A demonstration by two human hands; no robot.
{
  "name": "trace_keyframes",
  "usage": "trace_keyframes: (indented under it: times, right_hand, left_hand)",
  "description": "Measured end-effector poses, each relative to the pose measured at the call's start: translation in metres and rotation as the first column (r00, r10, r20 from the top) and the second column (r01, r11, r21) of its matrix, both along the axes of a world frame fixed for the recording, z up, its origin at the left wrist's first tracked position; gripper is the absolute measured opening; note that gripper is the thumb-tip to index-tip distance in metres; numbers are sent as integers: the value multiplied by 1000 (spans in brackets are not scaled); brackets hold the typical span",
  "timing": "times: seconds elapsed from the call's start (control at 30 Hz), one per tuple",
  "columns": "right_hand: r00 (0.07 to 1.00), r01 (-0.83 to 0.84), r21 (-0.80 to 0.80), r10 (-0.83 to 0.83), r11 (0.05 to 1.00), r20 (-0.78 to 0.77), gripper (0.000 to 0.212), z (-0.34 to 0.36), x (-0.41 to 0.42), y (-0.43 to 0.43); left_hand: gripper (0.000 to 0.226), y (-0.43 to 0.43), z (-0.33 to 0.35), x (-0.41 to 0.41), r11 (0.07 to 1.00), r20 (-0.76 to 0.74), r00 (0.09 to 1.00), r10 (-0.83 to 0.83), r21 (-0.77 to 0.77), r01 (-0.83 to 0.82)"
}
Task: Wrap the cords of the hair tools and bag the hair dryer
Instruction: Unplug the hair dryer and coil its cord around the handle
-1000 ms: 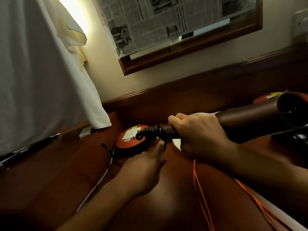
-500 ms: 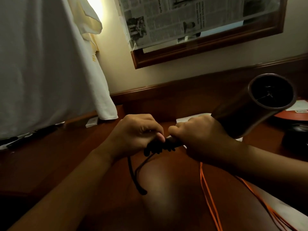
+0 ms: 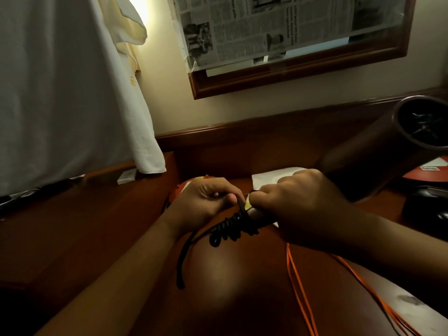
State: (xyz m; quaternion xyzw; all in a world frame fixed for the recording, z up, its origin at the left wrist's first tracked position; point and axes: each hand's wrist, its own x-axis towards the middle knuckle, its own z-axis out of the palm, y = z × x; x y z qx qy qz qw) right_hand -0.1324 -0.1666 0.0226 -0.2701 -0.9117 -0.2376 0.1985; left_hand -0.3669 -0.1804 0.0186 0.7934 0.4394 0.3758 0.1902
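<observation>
Right hand clenched around the handle of the hair dryer, held above the wooden desk with its barrel rising to the far right. The left hand pinches the black cord just beside the handle's end, where coiled turns bunch; a loose length trails toward the near left. Behind the left hand lies a red round object, with white paper beyond the right hand. An orange cable runs near right. A white cloth hangs far left, and newspaper covers a wall frame.
</observation>
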Motion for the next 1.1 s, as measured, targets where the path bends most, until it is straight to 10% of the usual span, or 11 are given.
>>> trace_keyframes:
  times: [0.23,0.37,0.63,1.1]
  right_hand:
    - [979,38,-22,-42,999,-199,34,5,-8,2]
    - [964,132,-69,-144,989,-225,28,6,-17,8]
    - [975,221,-152,-218,963,35,17,1,-30,16]
    - [993,93,-117,-84,989,80,23,-4,-20,-1]
  left_hand:
    - [17,-18,-44,27,930,-274,946,171,-272,-247]
    - [30,-38,-43,38,944,-610,743,276,26,-329]
    - [24,-55,17,18,855,-622,663,415,517,-50]
    - [11,-1,27,-3,847,-525,829,190,514,132]
